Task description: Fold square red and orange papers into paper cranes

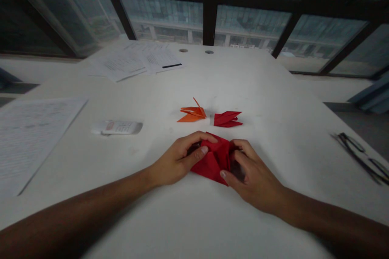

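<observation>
A dark-framed window (209, 12) spans the back, with a building beyond its panes, and a white counter (261, 85) reaches from it toward the person. At the far left of the counter lies a large printed sheet (33, 137), partly cut off by the view's edge. Farther back and somewhat to its right, loose printed pages (121, 61) overlap near the window. Nearer, a small white object (121, 127) with printing on it lies flat.

The left hand (179, 158) grips the left side of a red folded paper (212, 164), its thumb and fingers on the upper face. Just beyond this paper, an orange folded piece (193, 114) rests with one thin point sticking up. The red folded paper itself sits at the middle front, between both hands. Behind it, to the right of the orange piece and apart from it, lies a smaller red folded piece (226, 119), its points toward the right. The right hand (255, 176) grips the right side, thumb at the near corner, fingers curled. Farther right, dark-rimmed glasses (354, 154) lie near the counter's edge.
</observation>
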Demonstrator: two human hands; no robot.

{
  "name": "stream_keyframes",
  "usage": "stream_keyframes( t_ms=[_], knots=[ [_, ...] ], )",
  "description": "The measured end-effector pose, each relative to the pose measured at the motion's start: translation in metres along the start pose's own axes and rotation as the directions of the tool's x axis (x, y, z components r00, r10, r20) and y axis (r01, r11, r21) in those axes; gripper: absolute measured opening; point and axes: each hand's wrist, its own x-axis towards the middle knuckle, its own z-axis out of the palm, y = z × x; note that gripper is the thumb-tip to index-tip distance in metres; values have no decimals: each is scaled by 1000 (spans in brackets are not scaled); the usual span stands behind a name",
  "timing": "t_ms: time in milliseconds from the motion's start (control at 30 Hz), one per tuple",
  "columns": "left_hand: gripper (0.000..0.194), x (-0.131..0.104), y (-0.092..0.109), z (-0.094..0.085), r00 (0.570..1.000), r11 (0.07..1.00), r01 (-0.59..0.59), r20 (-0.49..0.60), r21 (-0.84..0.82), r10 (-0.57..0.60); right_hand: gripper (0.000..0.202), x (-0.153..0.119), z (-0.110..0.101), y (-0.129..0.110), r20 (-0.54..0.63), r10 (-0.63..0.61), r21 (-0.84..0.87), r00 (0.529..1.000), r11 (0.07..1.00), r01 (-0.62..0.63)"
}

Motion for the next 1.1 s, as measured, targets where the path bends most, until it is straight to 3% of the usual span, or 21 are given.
stream_keyframes(
  t_ms=[167,267,433,567,667,867,1100],
  knots=[
    [34,-3,-3,-2,998,990,19,69,-143,-9,20,3,-6,3,-5,-10,137,1000,990,10],
    [42,-2,-1,-2,996,991,-17,88,-131,28,21,6,-10,3,-7,16,257,1000,966,-14],
    [58,-2,3,1,992,996,-82,94,31,79,17,10,-13,8,28,82,436,996,896,-86],
    [70,-3,2,3,990,973,-123,94,197,106,22,9,-13,11,37,160,484,986,861,-158],
    [61,-1,2,4,994,975,-96,79,201,81,24,7,-13,11,46,195,452,980,870,-195],
    [11,5,8,3,992,959,-125,34,254,120,30,7,-10,11,-33,180,421,983,895,-150],
    [29,4,11,-1,988,966,-152,54,208,144,30,6,-10,9,-60,120,389,991,917,-88]
  ],
)
